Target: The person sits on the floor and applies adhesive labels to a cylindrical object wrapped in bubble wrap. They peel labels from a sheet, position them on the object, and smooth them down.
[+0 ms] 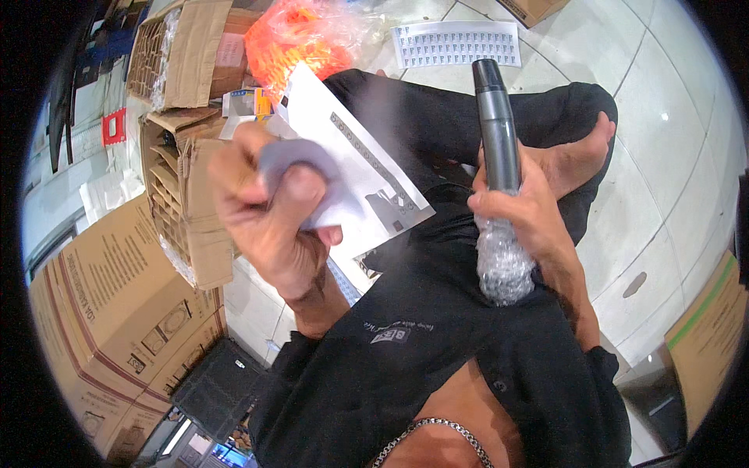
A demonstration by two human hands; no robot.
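My right hand [519, 207] wraps round the body of a dark wireless microphone [499, 140]. The microphone stands nearly upright, its thick lower end covered in clear plastic wrap [503, 265]. Raised on the left, my left hand [269, 207] is closed on a folded grey cloth-like piece [300, 160], blurred by motion, with the thumb pressed over it. Beside and partly behind that hand is a white sheet [367, 156] bearing a row of small grey labels; I cannot tell whether the hand also touches it.
Torn cardboard boxes with dividers [183, 195] stand on the left, near a large printed carton [125, 312]. An orange plastic bag [300, 47] and a label sheet [456, 43] lie ahead on the tiled floor [655, 210]. Another carton [706, 335] is at the right edge.
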